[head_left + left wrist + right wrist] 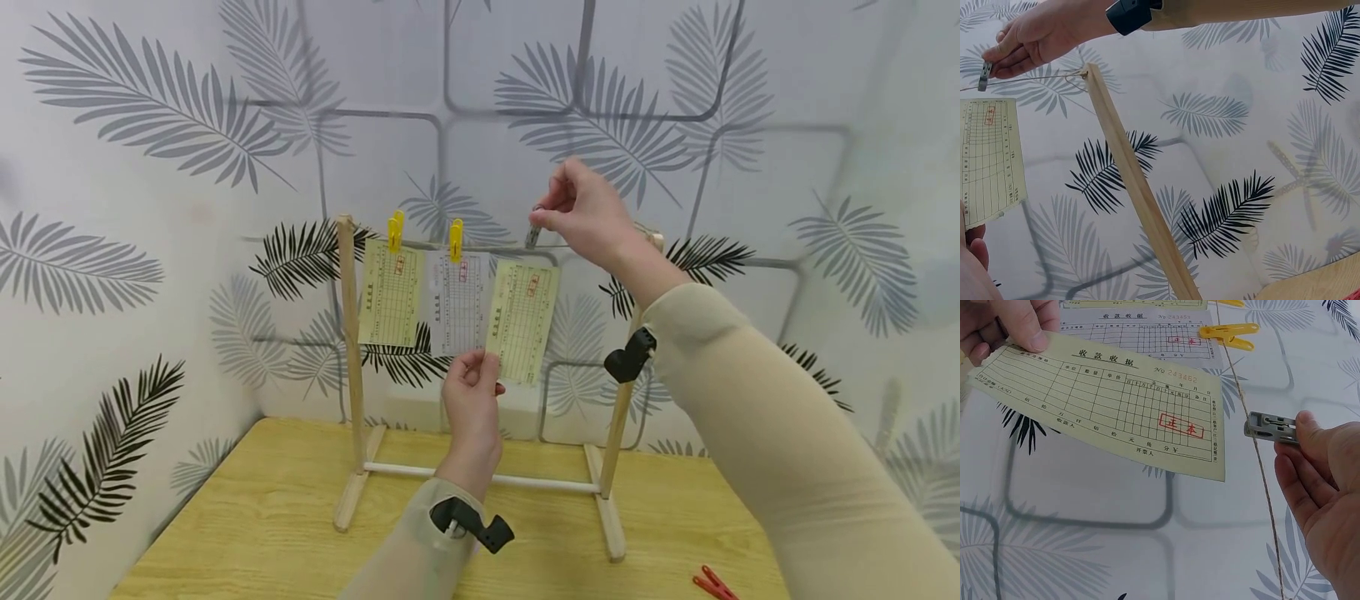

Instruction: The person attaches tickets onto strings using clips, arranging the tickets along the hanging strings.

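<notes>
My left hand pinches a pale yellow receipt slip by its lower left edge. The slip hangs tilted, its upper edge just short of the string in the right wrist view. Between the thumb and fingers of my right hand is a grey clothespin, its front end overlapping the string; whether it bites the string I cannot tell. To the left, yellow clothespins fix a white receipt slip and another yellow receipt slip to the string.
A wooden frame with a left post and a right post carries the string. It stands on a wood-grain table, a white crossbar low between its feet. A red clothespin lies near the front right.
</notes>
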Motion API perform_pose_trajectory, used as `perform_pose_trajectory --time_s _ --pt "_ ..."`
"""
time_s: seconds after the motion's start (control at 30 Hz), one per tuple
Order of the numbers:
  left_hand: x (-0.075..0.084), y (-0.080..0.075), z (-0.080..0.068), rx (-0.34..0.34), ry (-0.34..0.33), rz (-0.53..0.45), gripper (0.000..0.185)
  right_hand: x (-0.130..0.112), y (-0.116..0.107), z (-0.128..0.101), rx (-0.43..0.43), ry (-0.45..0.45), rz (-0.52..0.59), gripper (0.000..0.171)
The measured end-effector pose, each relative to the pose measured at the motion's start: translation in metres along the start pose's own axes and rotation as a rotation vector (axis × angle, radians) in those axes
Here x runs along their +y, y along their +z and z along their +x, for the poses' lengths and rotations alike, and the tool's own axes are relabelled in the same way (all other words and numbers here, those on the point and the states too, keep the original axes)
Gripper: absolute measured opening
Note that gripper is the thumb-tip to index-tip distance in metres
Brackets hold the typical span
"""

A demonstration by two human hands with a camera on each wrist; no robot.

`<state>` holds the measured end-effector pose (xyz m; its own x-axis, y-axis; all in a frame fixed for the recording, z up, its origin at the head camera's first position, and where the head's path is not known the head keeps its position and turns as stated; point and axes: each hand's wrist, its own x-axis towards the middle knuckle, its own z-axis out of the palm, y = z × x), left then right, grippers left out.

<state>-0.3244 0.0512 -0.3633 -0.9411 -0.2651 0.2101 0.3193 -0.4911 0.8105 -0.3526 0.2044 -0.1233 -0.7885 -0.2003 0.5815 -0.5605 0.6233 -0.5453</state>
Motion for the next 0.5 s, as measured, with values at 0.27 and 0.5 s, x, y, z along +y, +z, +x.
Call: perform_pose_trajectory --time_s 0.27,0.5 --pt "0.0027 0.0028 0.0026 0.005 0.013 -0.002 0.012 0.0013 0.0031 -0.0025 -0.033 0.008 -0.014 0.025" --pt "0.0044 0.0042 0.0047 -0.005 0.002 -0.011 0.012 0.0023 0.0071 -0.0017 -0.048 -0.004 -0.05 0.025"
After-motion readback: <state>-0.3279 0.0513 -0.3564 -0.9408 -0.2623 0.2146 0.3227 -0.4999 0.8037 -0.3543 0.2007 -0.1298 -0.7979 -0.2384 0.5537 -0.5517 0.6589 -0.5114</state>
